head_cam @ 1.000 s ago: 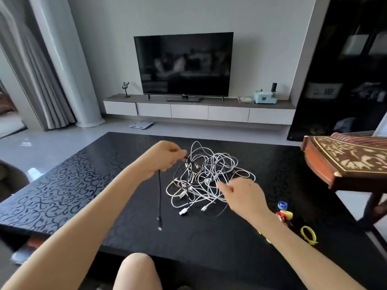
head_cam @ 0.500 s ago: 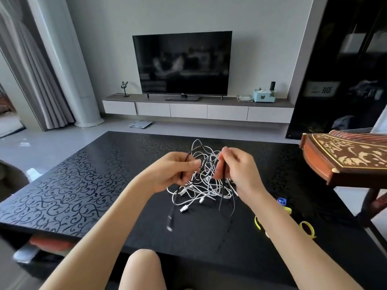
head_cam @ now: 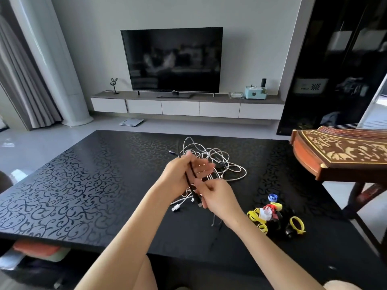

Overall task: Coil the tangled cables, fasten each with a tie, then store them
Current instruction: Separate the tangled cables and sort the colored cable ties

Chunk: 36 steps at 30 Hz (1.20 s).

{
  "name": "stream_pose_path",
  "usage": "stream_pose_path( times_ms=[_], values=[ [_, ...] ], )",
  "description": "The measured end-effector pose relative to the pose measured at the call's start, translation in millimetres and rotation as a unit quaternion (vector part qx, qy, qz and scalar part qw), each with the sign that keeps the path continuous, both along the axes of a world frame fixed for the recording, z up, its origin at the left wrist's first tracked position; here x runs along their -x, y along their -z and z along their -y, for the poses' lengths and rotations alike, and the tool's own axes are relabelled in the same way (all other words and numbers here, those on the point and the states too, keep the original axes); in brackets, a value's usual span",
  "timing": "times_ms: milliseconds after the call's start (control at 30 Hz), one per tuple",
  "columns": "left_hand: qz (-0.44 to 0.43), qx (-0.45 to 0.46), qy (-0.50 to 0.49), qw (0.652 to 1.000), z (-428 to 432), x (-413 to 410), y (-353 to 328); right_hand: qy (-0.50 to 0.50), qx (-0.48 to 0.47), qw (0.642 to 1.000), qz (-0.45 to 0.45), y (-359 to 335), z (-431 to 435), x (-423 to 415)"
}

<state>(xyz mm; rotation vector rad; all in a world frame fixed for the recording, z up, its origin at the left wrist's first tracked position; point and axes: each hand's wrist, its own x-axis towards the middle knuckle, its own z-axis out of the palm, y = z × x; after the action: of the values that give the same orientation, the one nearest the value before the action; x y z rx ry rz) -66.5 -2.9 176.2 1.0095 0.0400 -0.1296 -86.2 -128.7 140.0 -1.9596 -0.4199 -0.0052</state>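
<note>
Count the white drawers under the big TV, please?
5 white flat drawer fronts in a row under the black television: far left, next, middle, next, far right. None look hidden.

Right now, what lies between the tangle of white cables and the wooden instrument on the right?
Nothing. The head view shows only bare black table between the white cables and the wooden instrument.

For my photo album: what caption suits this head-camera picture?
Left hand and right hand hold a black cable above tangled white cables on a black table, coloured ties nearby.
</note>
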Motion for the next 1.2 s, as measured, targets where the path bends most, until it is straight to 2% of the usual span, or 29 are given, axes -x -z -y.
stream_pose_path(
  times_ms=[167,233,267,333,400,433,467,533,600,700,867,1033,1133,1200],
  values=[
    [0.013,0.053,-0.098,0.994,-31.8,-11.0,-15.3,-0.041,0.005,0.997,-0.067,30.0,32.2,-3.0],
    [0.034,0.032,-0.146,0.988,-49.1,-10.3,-28.1,-0.046,0.014,0.995,-0.086,39.5,46.6,-4.5],
    [0.044,-0.009,-0.172,0.984,-56.0,-10.0,-35.0,-0.047,0.029,0.994,-0.089,40.9,52.1,-4.8],
    [0.054,-0.162,-0.206,0.964,-65.5,-11.1,-45.8,-0.057,0.093,0.993,-0.043,35.7,56.9,-3.4],
    [0.036,-0.364,-0.177,0.913,-67.8,-11.9,-51.4,-0.088,0.197,0.973,0.087,17.2,52.8,0.7],
    [0.021,-0.438,-0.134,0.888,-64.6,-10.8,-52.6,-0.110,0.244,0.950,0.159,3.1,48.0,4.1],
    [0.005,-0.476,-0.085,0.875,-60.1,-8.8,-53.5,-0.132,0.274,0.928,0.218,-13.2,41.9,7.1],
    [-0.023,-0.451,0.008,0.892,-49.5,-3.4,-56.5,-0.150,0.272,0.907,0.284,-46.5,30.1,9.2],
    [-0.049,-0.371,0.095,0.923,-41.3,2.0,-60.6,-0.124,0.240,0.911,0.312,-74.0,21.1,7.0],
    [-0.043,-0.292,0.184,0.938,-36.8,8.3,-58.2,-0.049,0.175,0.923,0.339,-97.8,15.4,0.6],
    [0.028,-0.286,0.230,0.930,-32.0,25.7,-47.6,0.000,0.132,0.926,0.353,-109.5,15.7,-9.0],
    [0.050,-0.300,0.268,0.914,-24.7,37.4,-49.9,-0.058,0.130,0.933,0.330,-112.3,24.7,-24.2],
    [0.066,-0.242,0.284,0.925,-27.2,41.5,-53.3,-0.088,0.133,0.934,0.319,-106.3,37.9,-37.0],
    [0.089,-0.207,0.302,0.926,-30.7,43.9,-54.6,-0.067,0.120,0.948,0.287,-99.2,45.9,-41.3]
  ],
)
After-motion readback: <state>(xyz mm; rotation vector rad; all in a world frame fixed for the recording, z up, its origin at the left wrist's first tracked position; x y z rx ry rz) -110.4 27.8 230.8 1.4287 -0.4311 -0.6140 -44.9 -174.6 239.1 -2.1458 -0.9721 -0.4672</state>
